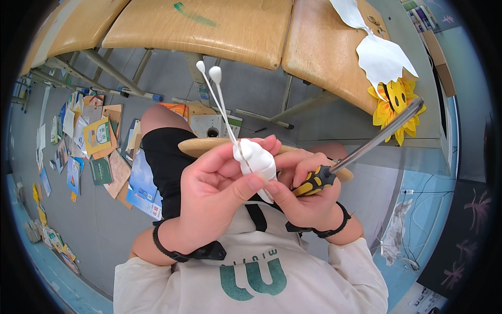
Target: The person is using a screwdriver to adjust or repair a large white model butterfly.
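Note:
Before my chest, my left hand (210, 196) holds a small, lumpy white piece (257, 159), probably plastic, with a brownish seam line along it. Two thin white stalks (223, 104) with rounded tips stick up from its upper end. My right hand (313, 204) grips a screwdriver (315, 182) by its yellow-and-black handle, the metal shaft pointing up and to the right. The right thumb also touches the lower end of the white piece. Behind both hands a flat wooden piece with a rounded end (196, 147) lies across my lap, partly hidden.
Wooden desktops (204, 31) span the far side, their metal legs (110, 70) below. On the right desk lie a torn white sheet (380, 55) and a yellow flower with a smiling face (398, 98). Books and papers (98, 135) litter the floor at left. Cables (410, 235) hang at right.

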Action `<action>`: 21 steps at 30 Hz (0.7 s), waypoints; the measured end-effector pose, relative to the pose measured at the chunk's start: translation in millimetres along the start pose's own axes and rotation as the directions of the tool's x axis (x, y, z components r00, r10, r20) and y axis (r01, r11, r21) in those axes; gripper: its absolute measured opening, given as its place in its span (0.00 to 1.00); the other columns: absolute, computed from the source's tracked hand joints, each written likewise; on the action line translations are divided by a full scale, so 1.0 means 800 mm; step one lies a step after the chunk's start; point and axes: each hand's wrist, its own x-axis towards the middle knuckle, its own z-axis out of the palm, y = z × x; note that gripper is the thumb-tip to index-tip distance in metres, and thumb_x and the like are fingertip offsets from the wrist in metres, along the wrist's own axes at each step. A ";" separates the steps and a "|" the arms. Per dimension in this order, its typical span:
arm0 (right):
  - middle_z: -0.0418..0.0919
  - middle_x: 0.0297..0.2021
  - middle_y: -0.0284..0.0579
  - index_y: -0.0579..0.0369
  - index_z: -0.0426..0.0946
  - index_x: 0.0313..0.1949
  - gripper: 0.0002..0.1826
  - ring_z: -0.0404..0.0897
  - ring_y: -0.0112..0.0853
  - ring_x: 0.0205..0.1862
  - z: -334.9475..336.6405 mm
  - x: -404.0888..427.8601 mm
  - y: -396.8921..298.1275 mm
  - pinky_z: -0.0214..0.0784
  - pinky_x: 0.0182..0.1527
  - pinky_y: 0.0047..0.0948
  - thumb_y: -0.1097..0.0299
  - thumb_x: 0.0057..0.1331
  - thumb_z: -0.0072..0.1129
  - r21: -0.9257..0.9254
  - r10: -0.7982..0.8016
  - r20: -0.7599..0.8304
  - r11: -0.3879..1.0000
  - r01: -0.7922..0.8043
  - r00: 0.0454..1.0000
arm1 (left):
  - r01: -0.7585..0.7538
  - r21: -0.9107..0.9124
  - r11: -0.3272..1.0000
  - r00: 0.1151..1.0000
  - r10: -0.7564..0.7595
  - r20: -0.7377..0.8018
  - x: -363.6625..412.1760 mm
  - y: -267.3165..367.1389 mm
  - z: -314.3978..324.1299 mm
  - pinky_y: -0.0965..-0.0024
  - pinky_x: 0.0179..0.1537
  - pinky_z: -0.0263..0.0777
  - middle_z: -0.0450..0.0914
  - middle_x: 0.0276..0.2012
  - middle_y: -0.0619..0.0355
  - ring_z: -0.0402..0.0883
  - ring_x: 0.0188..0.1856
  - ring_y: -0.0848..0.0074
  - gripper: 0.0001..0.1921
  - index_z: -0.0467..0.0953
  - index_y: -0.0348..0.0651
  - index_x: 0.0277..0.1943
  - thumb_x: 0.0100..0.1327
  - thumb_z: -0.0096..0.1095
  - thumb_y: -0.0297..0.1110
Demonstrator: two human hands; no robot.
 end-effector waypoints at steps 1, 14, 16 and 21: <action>0.81 0.33 0.47 0.53 0.62 0.24 0.17 0.71 0.24 0.24 -0.001 0.000 0.001 0.61 0.22 0.20 0.77 0.56 0.67 -0.024 -0.025 0.013 0.999 0.025 1.000 | 0.000 0.000 1.000 1.000 0.000 0.000 0.000 0.000 0.000 0.67 0.61 0.67 0.73 0.58 0.43 0.73 0.59 0.67 0.21 0.66 0.27 0.59 0.64 0.59 0.20; 0.81 0.34 0.48 0.58 0.67 0.34 0.14 0.77 0.26 0.27 0.002 -0.001 0.003 0.68 0.27 0.22 0.78 0.57 0.67 -0.011 -0.061 0.009 0.998 0.061 0.998 | -0.015 -0.004 1.000 0.999 0.015 0.037 0.002 -0.007 -0.002 0.63 0.63 0.64 0.70 0.60 0.43 0.70 0.63 0.63 0.25 0.62 0.27 0.63 0.63 0.58 0.19; 0.81 0.35 0.49 0.59 0.68 0.36 0.14 0.80 0.30 0.29 -0.002 0.000 0.005 0.70 0.30 0.24 0.78 0.57 0.66 -0.068 -0.098 0.048 0.992 0.102 0.994 | -0.006 0.016 1.000 0.999 0.005 0.035 0.003 -0.006 -0.003 0.64 0.63 0.64 0.71 0.60 0.43 0.70 0.63 0.64 0.25 0.62 0.27 0.63 0.64 0.58 0.19; 0.80 0.32 0.49 0.60 0.69 0.37 0.14 0.80 0.34 0.28 -0.008 0.006 -0.004 0.71 0.30 0.25 0.73 0.58 0.67 -0.223 -0.019 0.182 0.973 0.060 0.983 | 0.031 0.160 0.987 0.999 -0.037 0.037 0.004 -0.008 -0.004 0.70 0.60 0.67 0.76 0.54 0.47 0.75 0.55 0.73 0.22 0.65 0.26 0.61 0.68 0.55 0.25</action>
